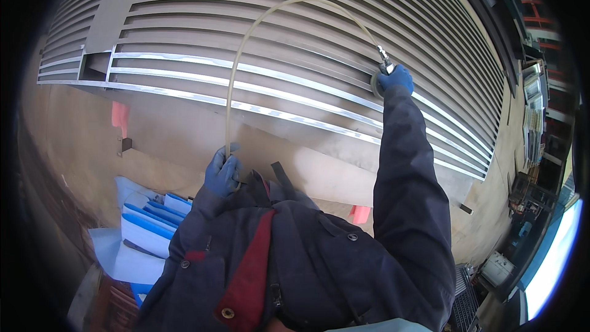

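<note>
In front of me lies a wide metal panel [117,15] with long parallel slats, like a louvre. The slats nearest me shine brightly; those farther up look dull grey. My right hand [398,79], in a blue glove, is stretched out to the right and wrapped round an air grinder [376,85] with a round disc. The disc is at the slats, partly hidden by my hand and sleeve. From the grinder's metal fitting, a pale hose [247,35] arches over the panel to my left hand [222,173]. That hand, also gloved in blue, is closed round the hose close to my body.
Blue and white sheets or pads [144,224] are piled at the lower left. A pink piece [120,118] hangs at the left below the panel, and another pink piece [360,214] shows near my right arm. Stacked flat items [534,114] and equipment line the far right.
</note>
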Demonstrator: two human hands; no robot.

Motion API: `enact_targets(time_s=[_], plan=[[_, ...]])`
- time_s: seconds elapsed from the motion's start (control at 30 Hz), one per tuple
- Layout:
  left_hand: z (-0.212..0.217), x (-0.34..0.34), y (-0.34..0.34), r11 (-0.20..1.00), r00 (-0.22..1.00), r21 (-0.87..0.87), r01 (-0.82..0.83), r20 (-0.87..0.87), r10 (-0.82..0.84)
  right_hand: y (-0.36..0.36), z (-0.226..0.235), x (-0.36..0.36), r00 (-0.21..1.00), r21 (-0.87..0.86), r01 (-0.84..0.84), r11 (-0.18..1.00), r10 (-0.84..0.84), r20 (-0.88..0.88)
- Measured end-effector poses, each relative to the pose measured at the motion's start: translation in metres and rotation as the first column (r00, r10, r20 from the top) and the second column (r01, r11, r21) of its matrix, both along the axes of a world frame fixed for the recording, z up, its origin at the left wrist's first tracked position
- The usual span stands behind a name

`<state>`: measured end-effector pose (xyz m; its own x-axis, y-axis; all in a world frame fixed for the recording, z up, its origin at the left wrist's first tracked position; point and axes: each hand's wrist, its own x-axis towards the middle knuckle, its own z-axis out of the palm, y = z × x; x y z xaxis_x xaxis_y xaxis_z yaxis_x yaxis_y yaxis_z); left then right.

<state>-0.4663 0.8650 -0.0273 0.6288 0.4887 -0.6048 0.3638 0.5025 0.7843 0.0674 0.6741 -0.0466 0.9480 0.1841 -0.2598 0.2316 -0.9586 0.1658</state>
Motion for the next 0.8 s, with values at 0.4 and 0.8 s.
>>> enact_targets(time_s=[0.4, 0.8], plan=[[-0.009, -0.039, 0.021, 0.977, 0.976, 0.060, -0.207, 0.080, 0.202, 0.239, 0.007, -0.115, 0.931, 0.143, -0.322, 0.936, 0.340, -0.130], [-0.011, -0.017, 0.012, 0.997, 0.994, 0.008, -0.077, 0.073, 0.076, 0.136, 0.007, -0.063, 0.984, 0.123, -0.128, 0.984, 0.141, -0.107]])
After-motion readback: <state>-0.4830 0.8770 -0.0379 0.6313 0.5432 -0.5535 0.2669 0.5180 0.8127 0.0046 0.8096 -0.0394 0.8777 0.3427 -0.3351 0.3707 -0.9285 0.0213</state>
